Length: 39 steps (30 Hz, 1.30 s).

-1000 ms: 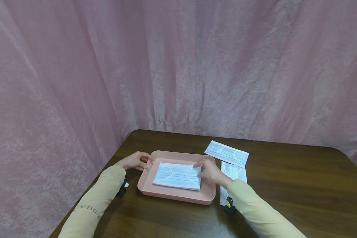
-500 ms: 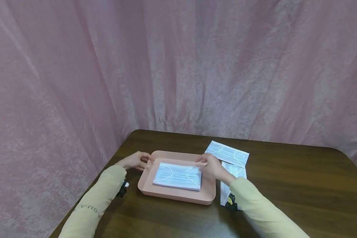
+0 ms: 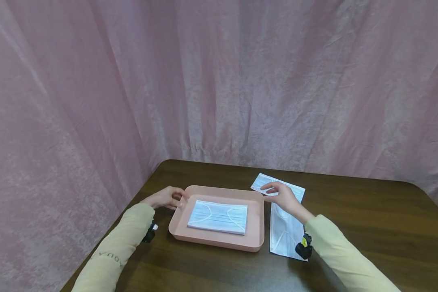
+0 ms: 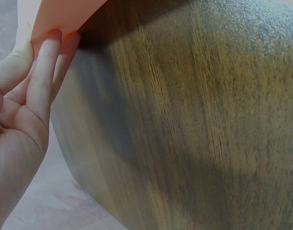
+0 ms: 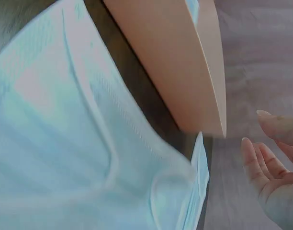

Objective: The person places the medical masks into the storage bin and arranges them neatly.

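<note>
A pink tray (image 3: 255, 229) lies on the table with a stack of pleated face masks (image 3: 217, 219) inside, white ear loops on top. My left hand (image 3: 165, 197) grips the tray's left rim; in the left wrist view, the thumb is at the rim and the fingers (image 4: 43, 72) press the outer wall. Beyond the tray's right side, my right hand (image 3: 284, 198) hovers over two loose face masks, with thumb and fingers apart and nothing between them. One loose mask (image 3: 285, 239) lies lengthwise beside the tray; the other mask (image 3: 295, 190) lies slanted behind it, partly hidden by the hand.
The brown wooden table (image 3: 368, 219) extends to the right of the masks. A pink curtain (image 3: 219, 89) hangs behind the table and along its left. A black wrist camera (image 3: 304, 247) sits over the near end of the lengthwise mask.
My right hand has left the mask stack in the tray and moved right, over the loose masks. My left hand and the tray have stayed in place.
</note>
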Each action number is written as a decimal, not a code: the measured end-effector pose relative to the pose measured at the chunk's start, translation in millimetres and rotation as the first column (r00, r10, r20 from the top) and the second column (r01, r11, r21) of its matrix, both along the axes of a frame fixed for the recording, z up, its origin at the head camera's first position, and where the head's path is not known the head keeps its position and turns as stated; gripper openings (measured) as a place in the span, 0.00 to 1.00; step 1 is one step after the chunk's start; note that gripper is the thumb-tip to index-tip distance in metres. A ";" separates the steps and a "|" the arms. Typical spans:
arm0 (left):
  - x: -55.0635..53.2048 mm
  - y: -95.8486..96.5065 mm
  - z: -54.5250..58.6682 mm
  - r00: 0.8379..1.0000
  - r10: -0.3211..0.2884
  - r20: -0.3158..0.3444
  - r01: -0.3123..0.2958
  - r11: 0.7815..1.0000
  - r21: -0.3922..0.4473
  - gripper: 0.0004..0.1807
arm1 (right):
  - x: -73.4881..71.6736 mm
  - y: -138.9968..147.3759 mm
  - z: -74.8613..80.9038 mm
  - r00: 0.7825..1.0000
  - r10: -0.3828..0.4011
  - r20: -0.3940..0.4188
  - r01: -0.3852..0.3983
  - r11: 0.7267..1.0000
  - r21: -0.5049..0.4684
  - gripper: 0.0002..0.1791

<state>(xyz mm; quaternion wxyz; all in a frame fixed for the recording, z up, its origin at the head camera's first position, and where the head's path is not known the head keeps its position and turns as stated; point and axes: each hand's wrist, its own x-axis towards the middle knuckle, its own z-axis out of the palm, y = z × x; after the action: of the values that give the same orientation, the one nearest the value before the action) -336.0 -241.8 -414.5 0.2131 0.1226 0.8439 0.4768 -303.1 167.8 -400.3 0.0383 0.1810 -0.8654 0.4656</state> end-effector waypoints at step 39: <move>1.2 1.2 0.2 0.999 0.021 -0.024 -0.021 0.999 -0.025 0.15 | -22.5 95.9 -39.8 0.957 -0.276 0.089 0.260 0.952 0.162 0.25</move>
<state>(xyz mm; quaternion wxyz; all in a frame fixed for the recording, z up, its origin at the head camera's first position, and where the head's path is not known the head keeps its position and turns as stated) -334.8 -240.6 -414.4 0.1994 0.1167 0.8537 0.4667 -325.6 263.7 -440.1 0.0396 0.0380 -0.9151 0.3996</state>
